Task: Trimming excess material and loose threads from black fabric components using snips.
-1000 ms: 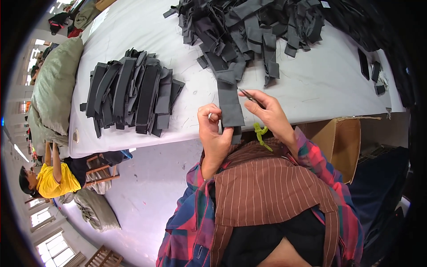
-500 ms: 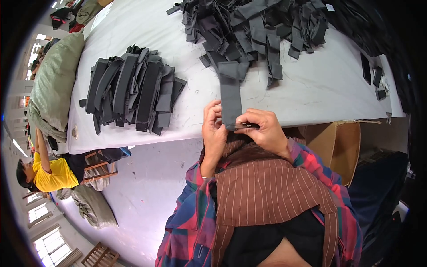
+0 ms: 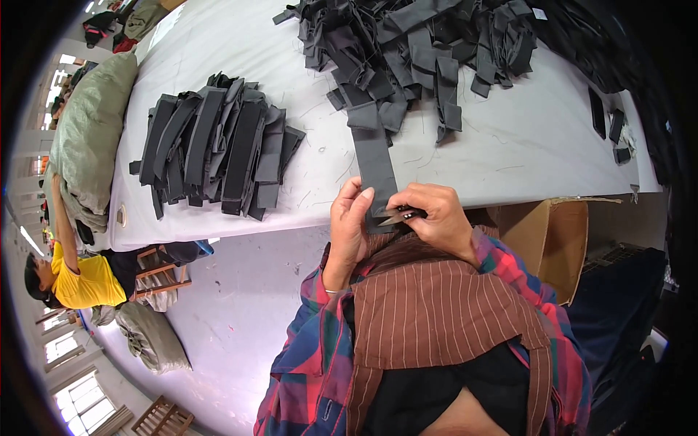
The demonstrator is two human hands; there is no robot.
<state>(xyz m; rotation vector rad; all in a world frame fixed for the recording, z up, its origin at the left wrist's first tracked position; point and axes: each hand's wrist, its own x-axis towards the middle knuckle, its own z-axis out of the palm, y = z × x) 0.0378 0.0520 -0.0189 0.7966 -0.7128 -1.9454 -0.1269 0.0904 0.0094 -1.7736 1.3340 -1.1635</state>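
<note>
Here in the head view, the left hand [image 3: 349, 221] has a dark grey fabric strip [image 3: 376, 166] pinched at its left edge, thumb on top, fingers tucked out of sight. The strip runs from the loose pile [image 3: 414, 43] of similar pieces down over the near edge of the white-covered table [image 3: 313, 178], its lower end hanging between both hands. And there on the other side, the right hand [image 3: 440, 218] has its fingers curled snugly around a small cutter [image 3: 400, 216], blades pointing left, right over the strip near that lower end; whether they're biting into the cloth, I can't tell. Over to the left sits a neater stack [image 3: 218, 149] of dark strips, well apart from the hands. Beyond it, a bulging pale green sack [image 3: 91, 123] lies along the table's side, and a co-worker in a yellow top [image 3: 91, 283] reaches an arm up to it. Down at the right, a cardboard box [image 3: 567, 243] stands beside the table edge.
</note>
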